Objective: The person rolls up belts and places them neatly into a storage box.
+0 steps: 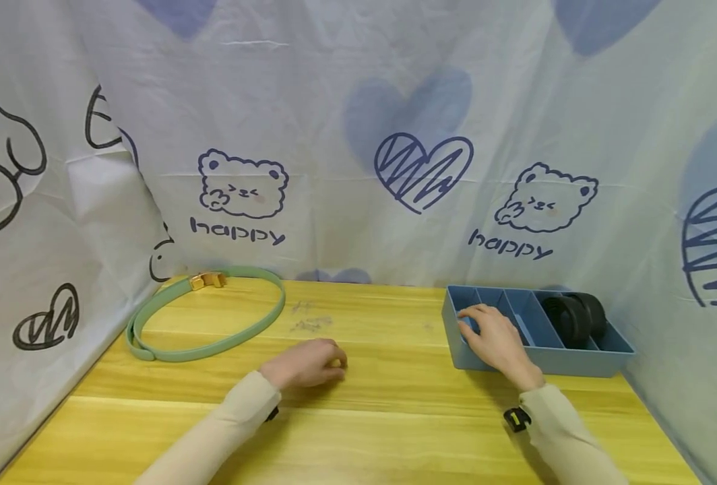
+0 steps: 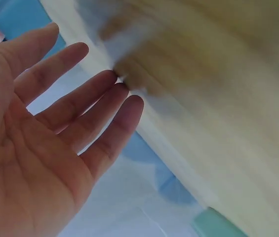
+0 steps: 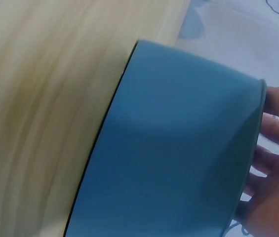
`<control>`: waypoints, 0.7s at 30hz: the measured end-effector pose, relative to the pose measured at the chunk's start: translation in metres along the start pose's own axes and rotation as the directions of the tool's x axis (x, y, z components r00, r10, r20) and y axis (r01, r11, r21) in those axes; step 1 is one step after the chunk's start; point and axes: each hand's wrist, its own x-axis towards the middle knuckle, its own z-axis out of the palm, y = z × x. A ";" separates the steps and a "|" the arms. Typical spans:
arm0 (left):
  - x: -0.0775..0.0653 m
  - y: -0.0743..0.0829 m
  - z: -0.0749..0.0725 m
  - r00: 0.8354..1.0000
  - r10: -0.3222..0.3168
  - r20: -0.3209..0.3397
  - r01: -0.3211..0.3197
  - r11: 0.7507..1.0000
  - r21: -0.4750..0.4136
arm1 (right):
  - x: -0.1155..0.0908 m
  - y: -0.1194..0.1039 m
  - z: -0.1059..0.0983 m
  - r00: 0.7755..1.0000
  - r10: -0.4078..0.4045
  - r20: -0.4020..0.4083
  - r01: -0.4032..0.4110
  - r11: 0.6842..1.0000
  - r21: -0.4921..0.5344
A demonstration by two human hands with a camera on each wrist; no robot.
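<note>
My right hand (image 1: 493, 337) reaches over the front of the blue divided box (image 1: 577, 362), at its left compartments. In the right wrist view its spread fingers (image 3: 272, 129) dip behind the rim, and their tips are hidden by the box wall (image 3: 174, 138). Close by the thumb and forefinger, a patch of brighter blue shows inside the box. My left hand (image 1: 307, 364) hovers low over the middle of the table, holding nothing; the left wrist view shows its loosely extended fingers (image 2: 114, 133). A black rolled belt (image 1: 571, 320) sits in a right-hand compartment.
A green belt (image 1: 213, 349) with a gold buckle (image 1: 208, 280) lies in a loop at the table's left. The wooden table (image 1: 370, 438) runs back to a printed white curtain (image 1: 328, 202), which also hangs along both sides. The box stands near the right-hand curtain.
</note>
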 end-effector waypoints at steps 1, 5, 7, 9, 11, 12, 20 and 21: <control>-0.004 -0.003 -0.001 1.000 0.003 -0.004 -0.003 1.000 -0.006 | 0.000 -0.002 0.001 1.000 -0.021 -0.009 0.021 1.000 0.002; -0.023 -0.015 -0.003 1.000 -0.004 -0.030 0.004 0.999 -0.032 | 0.002 -0.005 0.003 0.992 -0.123 -0.040 0.124 0.992 0.012; -0.032 -0.020 -0.007 0.999 -0.030 -0.032 0.028 0.998 -0.048 | 0.001 -0.006 0.004 0.984 -0.174 -0.030 0.175 0.984 0.034; -0.041 -0.025 -0.012 0.998 -0.062 -0.032 0.060 0.996 -0.066 | 0.001 -0.007 0.004 0.977 -0.215 -0.009 0.215 0.974 0.074; -0.049 -0.030 -0.020 0.995 -0.093 -0.026 0.090 0.991 -0.099 | 0.000 -0.009 0.005 0.968 -0.250 0.001 0.249 0.963 0.105; -0.054 -0.034 -0.023 0.994 -0.111 -0.023 0.107 0.988 -0.109 | 0.000 -0.011 0.006 0.962 -0.271 0.000 0.270 0.956 0.115; -0.093 -0.065 -0.046 0.934 -0.326 -0.149 0.325 0.945 -0.029 | 0.002 -0.020 0.016 0.935 -0.352 -0.035 0.354 0.928 0.116; -0.098 -0.068 -0.049 0.911 -0.370 -0.182 0.378 0.926 0.006 | 0.002 -0.021 0.018 0.934 -0.356 -0.028 0.357 0.927 0.113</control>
